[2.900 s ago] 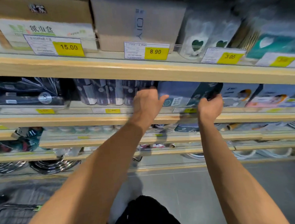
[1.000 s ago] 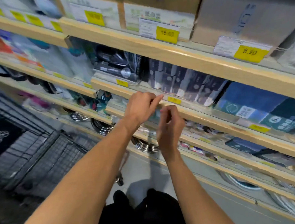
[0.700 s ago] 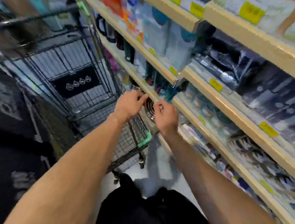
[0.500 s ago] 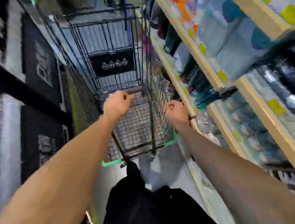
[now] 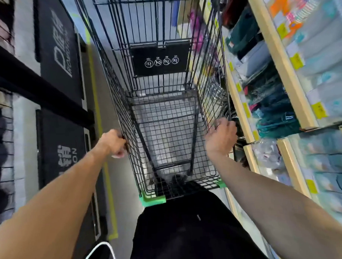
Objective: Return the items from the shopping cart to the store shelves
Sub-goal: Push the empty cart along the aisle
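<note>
We have the shopping cart (image 5: 161,114) straight ahead in the aisle, its right side running close along the store shelves (image 5: 281,65); through the blurred wire we can't make out any item lying in the basket. Left hand (image 5: 113,143) has its fingers curled round the cart's left top rail in a firm grip, while right hand (image 5: 221,136) sits at the right top rail, palm up with fingers bent over the wire, but blur means we can't tell if it actually grips or only touches. Green corner bumpers (image 5: 152,200) mark the cart's near end, just ahead of our dark trousers (image 5: 190,226).
</note>
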Motion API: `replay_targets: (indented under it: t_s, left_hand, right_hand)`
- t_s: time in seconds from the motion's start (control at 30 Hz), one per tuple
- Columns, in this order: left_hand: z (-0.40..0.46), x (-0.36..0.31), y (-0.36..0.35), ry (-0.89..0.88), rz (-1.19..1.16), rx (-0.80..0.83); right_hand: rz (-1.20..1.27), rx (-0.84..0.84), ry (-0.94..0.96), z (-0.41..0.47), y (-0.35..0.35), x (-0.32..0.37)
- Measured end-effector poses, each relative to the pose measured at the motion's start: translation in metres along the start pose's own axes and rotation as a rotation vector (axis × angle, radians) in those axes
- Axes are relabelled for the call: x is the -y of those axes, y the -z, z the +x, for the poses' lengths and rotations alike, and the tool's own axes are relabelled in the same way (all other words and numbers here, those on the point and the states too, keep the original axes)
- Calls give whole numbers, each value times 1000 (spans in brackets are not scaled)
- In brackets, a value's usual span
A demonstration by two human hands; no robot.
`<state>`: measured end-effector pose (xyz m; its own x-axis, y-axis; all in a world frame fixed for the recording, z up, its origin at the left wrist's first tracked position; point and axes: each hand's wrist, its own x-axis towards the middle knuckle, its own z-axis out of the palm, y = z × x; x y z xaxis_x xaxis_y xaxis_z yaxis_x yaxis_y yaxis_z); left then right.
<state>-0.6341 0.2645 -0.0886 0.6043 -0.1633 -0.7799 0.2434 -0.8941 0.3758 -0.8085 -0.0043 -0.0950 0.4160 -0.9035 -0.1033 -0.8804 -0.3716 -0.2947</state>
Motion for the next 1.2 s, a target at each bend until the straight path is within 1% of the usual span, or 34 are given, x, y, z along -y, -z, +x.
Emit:
replay_targets:
  t_s: [0.03, 0.07, 0.1, 0.13, 0.17, 0.2, 0.27, 0.37, 0.43, 0.53, 0.63, 0.7, 0.8, 0.87, 0.97, 1.07, 1.2]
  left_hand:
    - [7, -4, 9, 45, -59, 85]
    - [14, -11, 17, 80, -99, 146]
    - [17, -18, 22, 90, -109, 175]
    - [22, -29, 26, 87, -87, 184]
    - [25, -40, 28, 78, -55, 198]
    - [26, -51, 26, 71, -33, 229]
    - [33, -71, 24, 69, -19, 298]
    - [56, -92, 30, 89, -49, 374]
    - [69, -104, 39, 112, -36, 382]
    - [87, -126, 59, 193, -44, 374]
    - [106, -145, 79, 237, 20, 315]
    - [117, -152, 85, 216, 68, 239]
    - [130, -160, 94, 105, 145, 35]
    - [136, -161, 100, 98, 233, -54]
    - [149, -160, 112, 106, 254, -97]
    - [167, -163, 124, 65, 291, -157]
    - [198, -177, 157, 14, 292, -242]
  right_hand:
    - [45, -33, -126, 7, 4, -2]
    - [82, -28, -258, 17, 7, -7]
    - [94, 18, -337, 22, 10, -13]
    - [71, 100, -353, 32, 12, -16]
    - [38, 175, -315, 40, 11, -19]
    - [31, 188, -290, 49, 12, -19]
    - [80, 133, -314, 74, 17, -12]
    - [78, 88, -307, 118, 24, -2]
    - [37, 113, -300, 138, 28, 9]
    - [98, 114, -314, 165, 25, 30]
    - [156, 197, -285, 189, 20, 57]
    - [154, 238, -247, 197, 17, 70]
    - [141, 244, -183, 210, 10, 99]
    - [93, 298, -114, 217, 7, 122]
    - [70, 398, -69, 225, 2, 156]
    - [40, 432, -30, 236, -5, 182]
    - [105, 476, -75, 247, -19, 215]
